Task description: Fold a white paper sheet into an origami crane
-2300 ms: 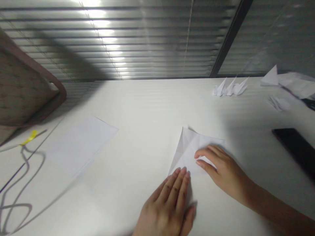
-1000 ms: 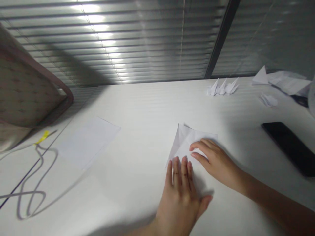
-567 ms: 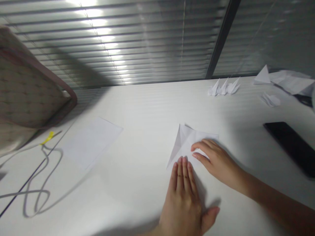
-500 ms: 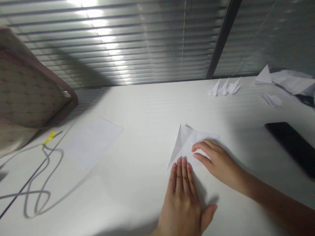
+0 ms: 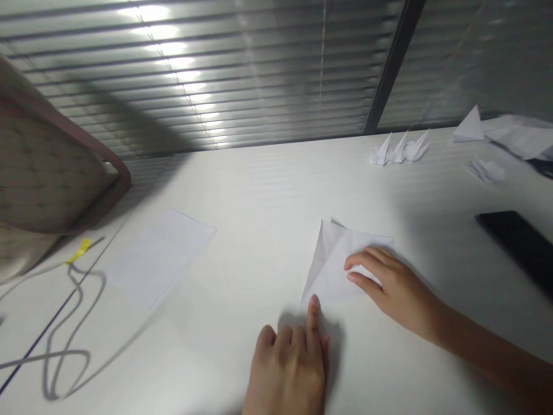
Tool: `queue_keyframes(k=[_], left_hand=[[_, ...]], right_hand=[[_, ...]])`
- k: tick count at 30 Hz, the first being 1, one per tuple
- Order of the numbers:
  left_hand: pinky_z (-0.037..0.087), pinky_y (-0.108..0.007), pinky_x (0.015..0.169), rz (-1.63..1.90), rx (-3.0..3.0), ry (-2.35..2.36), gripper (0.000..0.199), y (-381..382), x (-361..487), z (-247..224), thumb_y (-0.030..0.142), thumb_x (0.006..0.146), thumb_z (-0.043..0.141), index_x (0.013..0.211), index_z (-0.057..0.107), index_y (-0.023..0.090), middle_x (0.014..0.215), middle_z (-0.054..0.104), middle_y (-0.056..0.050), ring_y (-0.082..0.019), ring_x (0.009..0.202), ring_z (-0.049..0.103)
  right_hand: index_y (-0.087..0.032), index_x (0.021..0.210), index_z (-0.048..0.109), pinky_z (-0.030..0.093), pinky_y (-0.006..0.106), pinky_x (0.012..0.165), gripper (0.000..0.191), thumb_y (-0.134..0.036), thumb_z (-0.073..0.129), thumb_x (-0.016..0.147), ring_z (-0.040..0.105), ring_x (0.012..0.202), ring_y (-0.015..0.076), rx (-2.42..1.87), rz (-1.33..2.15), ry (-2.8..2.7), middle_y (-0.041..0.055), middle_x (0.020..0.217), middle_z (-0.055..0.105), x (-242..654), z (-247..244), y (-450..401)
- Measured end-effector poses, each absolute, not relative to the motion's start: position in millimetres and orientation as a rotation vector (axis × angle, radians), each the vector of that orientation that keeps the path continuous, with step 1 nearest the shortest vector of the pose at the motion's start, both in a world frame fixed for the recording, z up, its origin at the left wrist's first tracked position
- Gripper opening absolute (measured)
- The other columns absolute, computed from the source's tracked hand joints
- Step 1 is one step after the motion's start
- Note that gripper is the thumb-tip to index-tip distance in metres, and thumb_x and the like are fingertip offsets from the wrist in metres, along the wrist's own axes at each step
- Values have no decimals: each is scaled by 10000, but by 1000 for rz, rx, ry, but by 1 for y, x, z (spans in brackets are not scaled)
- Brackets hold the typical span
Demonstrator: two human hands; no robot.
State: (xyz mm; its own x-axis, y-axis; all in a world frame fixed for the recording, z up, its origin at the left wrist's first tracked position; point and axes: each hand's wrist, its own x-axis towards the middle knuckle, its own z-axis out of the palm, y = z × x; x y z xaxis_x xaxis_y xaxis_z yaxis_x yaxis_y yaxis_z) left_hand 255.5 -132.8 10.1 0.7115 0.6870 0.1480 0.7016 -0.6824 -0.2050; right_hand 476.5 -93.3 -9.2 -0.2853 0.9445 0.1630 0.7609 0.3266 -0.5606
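White paper (image 5: 334, 262), sharp tip (image 5: 304, 296) near left, long axis diagonal

The left hand (image 5: 288, 369) points its index finger at the near edge of a creased white paper (image 5: 334, 259), the other fingers curled. The right hand (image 5: 391, 288) rests on the paper's right part, thumb and index finger apart. Toward the back of the table (image 5: 254, 190) stand folded paper figures (image 5: 400, 151), with a black phone (image 5: 521, 245) at right. Flat sheets (image 5: 162, 253), a looped cable (image 5: 101, 288) and a bag (image 5: 47, 178) lie at left.
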Motion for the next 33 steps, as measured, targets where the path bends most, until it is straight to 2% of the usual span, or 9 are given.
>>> queue_keyframes(k=[12,20,24,26,27,28,30,31,33], left_hand=[[423,-322,449,-93,-2693,-984,372,-130,239,6,87,889,419,1212,505,-76,578,579,13,-147,461,560],[408,-319,383,-74,-2721,-838,346,-128,236,6,13,854,376,1133,551,-94,526,543,12,-156,409,523],[423,-327,395,-283,-2801,-854,308,-119,239,15,64,876,407,1104,569,-63,556,581,-18,-166,429,518],[506,-349,540,-525,-2862,-895,273,-106,242,23,186,901,495,1099,590,24,697,656,-63,-195,592,604],[529,-354,635,-594,-2879,-876,340,-98,243,27,230,897,534,1169,555,26,807,685,-98,-210,703,633],[532,-367,770,-574,-2925,-850,475,-89,245,30,280,889,566,1280,476,27,998,685,-145,-237,884,643],[416,-415,1019,-409,-3095,-722,787,-71,250,34,465,827,625,1401,322,21,1344,517,-203,-297,1244,479],[346,-430,1082,-324,-3170,-661,871,-64,251,34,527,794,631,1424,287,33,1422,431,-201,-304,1318,397],[278,-455,1119,-157,-3239,-645,907,-54,254,31,588,778,599,1437,282,51,1460,369,-203,-318,1358,332]], right_hand=[[-225,967,522,451,387,803,75,-182,472,930,567,896,222,-1478,524,-2128,40,909,617,476,-11,-94],[-220,960,538,469,405,803,80,-186,476,923,582,906,231,-1480,522,-2137,48,917,626,477,-13,-92],[-222,946,554,482,391,814,62,-194,516,906,604,913,220,-1440,545,-2035,43,924,646,480,-17,-92],[-231,964,566,494,358,816,84,-196,552,889,616,920,201,-1387,598,-1961,33,949,656,480,-18,-93],[-235,978,572,501,340,812,104,-197,568,881,621,920,191,-1355,626,-1931,29,962,660,480,-18,-93],[-238,991,579,508,324,804,122,-198,582,875,625,915,183,-1315,647,-1912,27,969,663,480,-18,-93],[-234,997,597,517,304,781,128,-199,589,874,629,897,174,-1211,654,-1919,31,960,671,481,-16,-93],[-230,985,611,518,302,775,114,-198,584,879,630,881,171,-1157,644,-1936,32,938,678,481,-15,-92],[-222,936,642,510,308,768,92,-192,567,893,627,838,166,-1045,595,-1994,26,863,692,485,-13,-90]])
